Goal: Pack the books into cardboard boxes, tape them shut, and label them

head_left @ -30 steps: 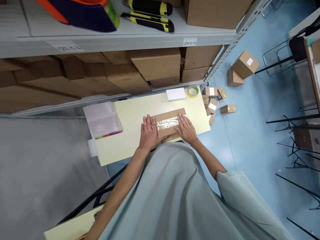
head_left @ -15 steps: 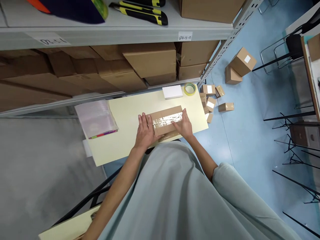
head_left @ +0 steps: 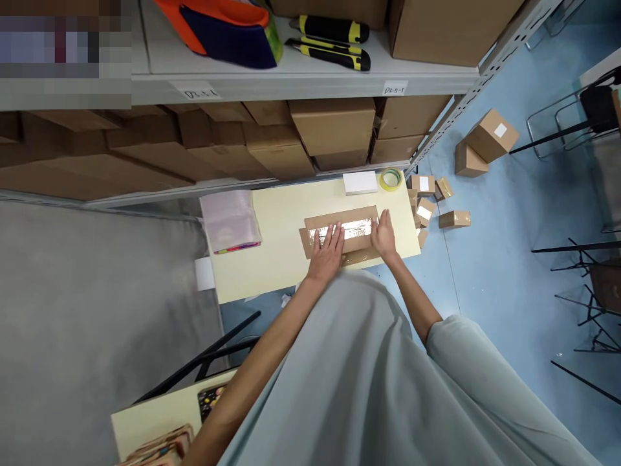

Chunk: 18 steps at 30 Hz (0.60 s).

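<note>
A brown cardboard box (head_left: 361,243) with shiny clear tape along its top lies on the pale yellow table (head_left: 281,210). My left hand (head_left: 328,254) rests flat on the taped top, fingers stretched out. At the box's right end is my right hand (head_left: 384,236), its fingers extended against the edge. A flap sticks out at the left end of the box. Behind it on the table are a white flat box (head_left: 359,183) and a roll of yellow-green tape (head_left: 391,179).
A clear plastic packet (head_left: 229,220) lies at the table's left end. Cardboard boxes (head_left: 334,133) fill the shelf behind; box cutters (head_left: 334,53) and a dustpan (head_left: 233,35) lie above. Small taped boxes (head_left: 455,219) sit on the floor to the right. A second table (head_left: 145,424) stands lower left.
My left hand has moved from the box's left end onto its taped top. My right hand has shifted to the right edge, its thumb off the top. The view has swung left.
</note>
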Tool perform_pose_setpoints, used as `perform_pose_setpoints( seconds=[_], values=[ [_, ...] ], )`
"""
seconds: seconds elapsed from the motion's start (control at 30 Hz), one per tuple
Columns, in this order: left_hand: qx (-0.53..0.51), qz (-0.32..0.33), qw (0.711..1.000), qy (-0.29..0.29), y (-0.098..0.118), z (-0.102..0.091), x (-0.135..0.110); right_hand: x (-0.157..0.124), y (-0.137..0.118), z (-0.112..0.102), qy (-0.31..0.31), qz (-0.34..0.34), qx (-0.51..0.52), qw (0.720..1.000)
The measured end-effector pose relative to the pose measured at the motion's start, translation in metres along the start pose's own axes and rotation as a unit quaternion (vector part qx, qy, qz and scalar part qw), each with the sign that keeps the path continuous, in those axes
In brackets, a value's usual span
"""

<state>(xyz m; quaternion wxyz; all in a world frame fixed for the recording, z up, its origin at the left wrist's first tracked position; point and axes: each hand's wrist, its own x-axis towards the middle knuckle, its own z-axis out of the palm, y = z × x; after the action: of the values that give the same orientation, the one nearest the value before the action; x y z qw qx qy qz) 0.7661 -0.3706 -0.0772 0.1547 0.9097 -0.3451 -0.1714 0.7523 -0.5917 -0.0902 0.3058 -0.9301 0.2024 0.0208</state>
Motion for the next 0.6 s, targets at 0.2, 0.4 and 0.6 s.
perform_pose_setpoints(
  seconds=[0.2, 0.4, 0.6],
  values=[
    [-0.005, -0.008, 1.0, 0.014, -0.004, 0.004, 0.0, -0.039, -0.038, 0.024, -0.099, -0.229, -0.12, 0.961],
    [0.005, 0.011, 1.0, 0.008, -0.003, -0.003, -0.002, -0.033, -0.017, 0.015, -0.053, -0.164, -0.169, 0.971],
    [-0.002, 0.014, 1.0, 0.007, -0.003, -0.008, -0.005, -0.046, -0.014, 0.005, -0.086, -0.197, -0.158, 0.964]
  ],
)
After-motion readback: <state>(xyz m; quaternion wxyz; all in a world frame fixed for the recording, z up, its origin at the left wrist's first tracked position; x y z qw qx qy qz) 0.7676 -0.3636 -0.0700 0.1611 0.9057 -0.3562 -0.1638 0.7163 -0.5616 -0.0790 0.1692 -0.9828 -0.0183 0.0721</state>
